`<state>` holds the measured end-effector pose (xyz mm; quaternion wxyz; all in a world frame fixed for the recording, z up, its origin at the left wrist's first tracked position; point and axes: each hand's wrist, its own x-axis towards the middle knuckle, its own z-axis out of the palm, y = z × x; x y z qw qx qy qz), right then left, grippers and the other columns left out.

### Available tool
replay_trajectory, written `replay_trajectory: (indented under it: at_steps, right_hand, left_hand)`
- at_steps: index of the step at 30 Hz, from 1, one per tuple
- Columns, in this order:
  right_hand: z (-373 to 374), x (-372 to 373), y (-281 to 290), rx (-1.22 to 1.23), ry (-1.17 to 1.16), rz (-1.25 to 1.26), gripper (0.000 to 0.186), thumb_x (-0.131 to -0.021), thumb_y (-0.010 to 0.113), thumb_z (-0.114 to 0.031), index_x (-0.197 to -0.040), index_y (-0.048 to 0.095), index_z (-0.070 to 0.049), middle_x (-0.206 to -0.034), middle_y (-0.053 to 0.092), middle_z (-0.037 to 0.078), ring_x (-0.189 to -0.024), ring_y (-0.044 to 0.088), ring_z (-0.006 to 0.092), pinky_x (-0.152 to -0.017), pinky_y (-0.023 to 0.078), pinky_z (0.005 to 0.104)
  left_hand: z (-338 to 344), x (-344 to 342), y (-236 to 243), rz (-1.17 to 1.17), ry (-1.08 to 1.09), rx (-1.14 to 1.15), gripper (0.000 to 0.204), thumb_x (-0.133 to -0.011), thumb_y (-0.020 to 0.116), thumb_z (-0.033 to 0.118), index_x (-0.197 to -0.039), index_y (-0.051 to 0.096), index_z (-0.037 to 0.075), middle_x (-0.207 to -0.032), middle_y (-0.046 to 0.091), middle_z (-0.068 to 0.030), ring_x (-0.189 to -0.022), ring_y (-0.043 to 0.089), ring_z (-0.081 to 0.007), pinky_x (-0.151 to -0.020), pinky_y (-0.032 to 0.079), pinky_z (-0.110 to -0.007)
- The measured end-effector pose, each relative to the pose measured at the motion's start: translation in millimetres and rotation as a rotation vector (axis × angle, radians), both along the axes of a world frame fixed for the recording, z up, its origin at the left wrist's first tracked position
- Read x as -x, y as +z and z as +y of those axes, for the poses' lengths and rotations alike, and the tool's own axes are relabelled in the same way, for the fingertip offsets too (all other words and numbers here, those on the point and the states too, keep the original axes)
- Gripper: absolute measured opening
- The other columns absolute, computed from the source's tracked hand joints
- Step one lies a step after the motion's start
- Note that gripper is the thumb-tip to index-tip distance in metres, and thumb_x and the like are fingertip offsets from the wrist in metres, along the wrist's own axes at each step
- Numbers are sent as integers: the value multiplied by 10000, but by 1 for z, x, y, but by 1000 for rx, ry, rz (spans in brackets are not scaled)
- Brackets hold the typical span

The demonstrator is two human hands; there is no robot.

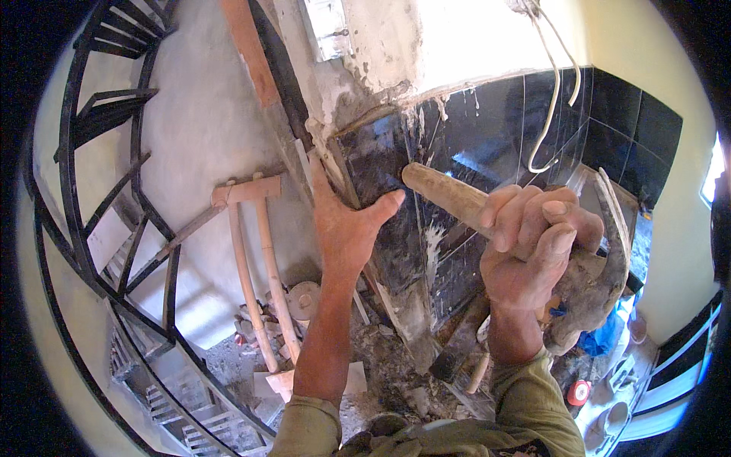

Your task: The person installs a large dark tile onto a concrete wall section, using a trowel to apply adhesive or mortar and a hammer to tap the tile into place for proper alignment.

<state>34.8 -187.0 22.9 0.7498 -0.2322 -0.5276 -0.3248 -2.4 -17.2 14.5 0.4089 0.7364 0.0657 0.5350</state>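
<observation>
My left hand [346, 228] lies against the left edge of a black tile [373, 152] on the corner of a wall or pillar. Its thumb stretches across the tile face and a finger reaches up along the edge; the other fingers are partly hidden. In my right hand [533, 244] is a wooden-handled tool [449, 198], the rounded handle end pointing at the tile's lower right corner. Whether that end touches the tile I cannot tell. Behind the fist is a curved grey, mortar-crusted part [590, 297], seemingly the tool's other end; its kind is unclear.
More black tiles [487, 122] cover the wall to the right, under loose white cables [550, 114]. A wooden frame [247, 190] leans at the left beside a black metal staircase [68, 152]. Rubble, a hammer-like tool [461, 343] and a blue bag [601, 339] lie below.
</observation>
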Motion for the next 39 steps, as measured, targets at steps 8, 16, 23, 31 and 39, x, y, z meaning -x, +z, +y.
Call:
replay_trajectory:
  at_steps: [8, 16, 23, 31, 39]
  right_hand:
    - [-11, 1, -16, -19, 39, 59, 250, -1010, 519, -330, -1072, 577, -95, -716, 396, -6, -549, 447, 122, -575, 459, 353]
    - [1, 7, -24, -55, 24, 110, 228, -997, 543, -343, -1059, 569, -125, -718, 411, -9, -538, 459, 121, -546, 459, 342]
    - [-5, 17, -26, -92, -19, 91, 244, -998, 533, -364, -1045, 541, -125, -722, 417, -3, -539, 467, 124, -554, 476, 335]
    - [-2, 12, -25, -15, -6, 60, 239, -997, 533, -358, -1050, 547, -125, -724, 416, -1, -551, 474, 121, -562, 480, 347]
    - [-4, 8, -31, -24, -61, 73, 245, -1013, 503, -355, -1065, 543, -119, -724, 412, -2, -561, 463, 121, -557, 461, 333]
  left_hand:
    - [10, -10, -46, -70, -372, 162, 1082, -630, 836, 38, -1474, 171, -95, -1362, 447, -202, -1224, 488, -264, -1052, 407, -367]
    - [7, -10, -47, -76, -370, 226, 1073, -640, 821, 19, -1479, 164, -97, -1337, 469, -196, -1176, 526, -258, -1012, 447, -362]
    - [10, -10, -45, -39, -359, 160, 1073, -643, 823, 27, -1479, 163, -98, -1340, 459, -208, -1178, 525, -265, -1014, 446, -360]
    - [14, -9, -46, -43, -336, 165, 1067, -643, 834, 45, -1476, 180, -91, -1371, 420, -217, -1212, 493, -276, -1033, 429, -373]
    - [11, -7, -54, 53, -220, 105, 1146, -636, 855, 62, -1500, 114, -72, -1412, 384, -219, -1254, 459, -284, -1054, 406, -373]
